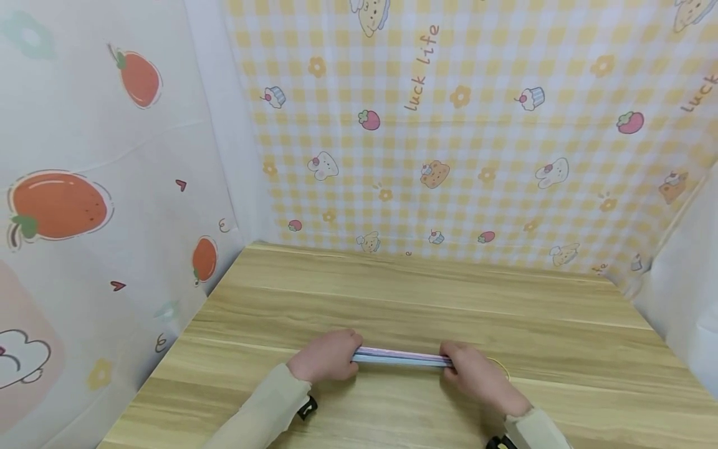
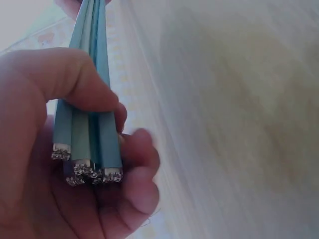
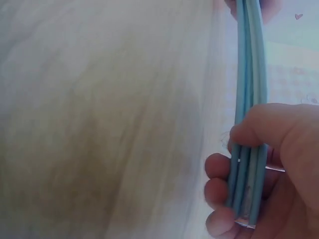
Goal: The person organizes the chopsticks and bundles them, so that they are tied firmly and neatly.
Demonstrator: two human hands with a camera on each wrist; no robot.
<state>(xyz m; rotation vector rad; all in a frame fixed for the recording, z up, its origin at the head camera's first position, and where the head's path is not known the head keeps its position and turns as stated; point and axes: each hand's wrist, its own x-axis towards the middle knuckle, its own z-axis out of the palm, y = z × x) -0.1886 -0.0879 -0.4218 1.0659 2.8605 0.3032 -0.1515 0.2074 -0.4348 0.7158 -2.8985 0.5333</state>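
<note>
Pale blue and pink, a bundle of slim sticks (image 1: pixel 401 357) spans the gap between two closed grips: the left hand (image 1: pixel 327 357) wraps its fingers round one end, thumb across the top, and the right hand (image 1: pixel 479 375) curls likewise round the other. Both hands turn their backs upward, arms angling inward, and the bundle stretches between them over the wood-grain table (image 1: pixel 336 287); whether it touches the surface is hard to tell. Patterned silver tips (image 2: pixel 112 175) show past the left thumb, but fingers hide other sticks, so their number is uncertain. A thin yellow loop (image 1: pixel 501 364) shows partly from behind the right hand. The head view's lower edge cuts off both beige sleeves (image 1: pixel 263 405).
</note>
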